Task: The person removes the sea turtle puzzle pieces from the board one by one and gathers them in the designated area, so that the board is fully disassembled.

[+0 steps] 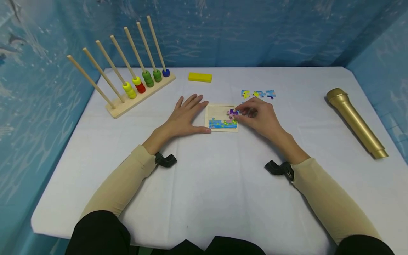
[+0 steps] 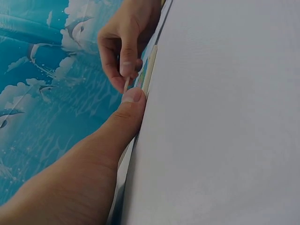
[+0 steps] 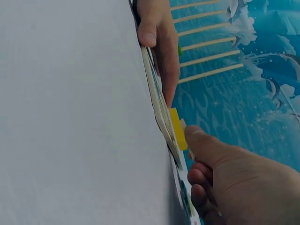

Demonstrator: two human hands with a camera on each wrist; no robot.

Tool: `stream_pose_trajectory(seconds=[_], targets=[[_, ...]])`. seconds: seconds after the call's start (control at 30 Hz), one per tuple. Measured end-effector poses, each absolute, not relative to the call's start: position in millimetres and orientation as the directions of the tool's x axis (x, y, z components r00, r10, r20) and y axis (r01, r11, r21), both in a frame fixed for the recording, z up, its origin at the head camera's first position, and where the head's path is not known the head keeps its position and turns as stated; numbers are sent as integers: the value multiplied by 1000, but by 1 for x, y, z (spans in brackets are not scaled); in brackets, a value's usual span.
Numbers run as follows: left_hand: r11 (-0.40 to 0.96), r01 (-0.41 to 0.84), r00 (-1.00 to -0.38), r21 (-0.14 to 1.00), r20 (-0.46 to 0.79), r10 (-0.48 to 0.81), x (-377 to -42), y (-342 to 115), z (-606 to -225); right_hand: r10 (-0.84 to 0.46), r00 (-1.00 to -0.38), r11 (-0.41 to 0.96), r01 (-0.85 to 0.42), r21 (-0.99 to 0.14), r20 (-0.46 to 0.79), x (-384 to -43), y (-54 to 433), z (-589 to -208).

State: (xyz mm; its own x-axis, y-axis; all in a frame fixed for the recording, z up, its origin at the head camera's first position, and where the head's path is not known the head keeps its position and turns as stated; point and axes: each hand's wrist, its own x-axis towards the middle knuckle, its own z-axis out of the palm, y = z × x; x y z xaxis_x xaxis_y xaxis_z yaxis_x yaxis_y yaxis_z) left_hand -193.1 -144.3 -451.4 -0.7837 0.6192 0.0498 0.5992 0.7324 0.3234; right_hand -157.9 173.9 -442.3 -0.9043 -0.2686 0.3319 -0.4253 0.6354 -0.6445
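Left hand (image 1: 190, 115): spread wide on the white-covered table (image 1: 207, 198), thumb at the lower left corner of a small wooden puzzle tray (image 1: 215, 110), index fingertip by the upper left corner.
Right hand (image 1: 259, 115): pinches a purple puzzle piece (image 1: 233, 112) between thumb and index finger over the tray's right side, the other fingers curled in.
Puzzle tray: lies flat between the two hands, blue sea pieces (image 1: 220, 124) along its lower edge, bare wood showing at upper left.
Loose pieces (image 1: 259, 94): blue and yellow, in a row just beyond the right hand, which partly hides others.
Yellow block (image 1: 200, 77): rests near the table's far edge, beyond the left hand.
Bead rack (image 1: 119, 109): stands at far left, seven upright pegs, five bearing yellow, red, green or blue beads.
Gold microphone-shaped object (image 1: 357, 122): lies slantwise at right, well apart from the tray.
Backdrop (image 1: 223, 35): blue cloth printed with dolphins.
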Motion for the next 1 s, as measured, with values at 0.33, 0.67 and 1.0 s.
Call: stream_pose_trajectory(seconds=[0.33,0.67,1.0], targets=[[733,595,-786,329,46,617,-191,-144,-452,-106,-951,668,-285,-688,290,-170,225,-436],[732,600,-783,324,54,619,-191,-144,-452,-36,-975,697,-181,-694,218,-172,283,-437],[732,600,-783,323,51,620,-193,-145,-452,-86,-978,714,-193,-673,189,-174,301,-440]])
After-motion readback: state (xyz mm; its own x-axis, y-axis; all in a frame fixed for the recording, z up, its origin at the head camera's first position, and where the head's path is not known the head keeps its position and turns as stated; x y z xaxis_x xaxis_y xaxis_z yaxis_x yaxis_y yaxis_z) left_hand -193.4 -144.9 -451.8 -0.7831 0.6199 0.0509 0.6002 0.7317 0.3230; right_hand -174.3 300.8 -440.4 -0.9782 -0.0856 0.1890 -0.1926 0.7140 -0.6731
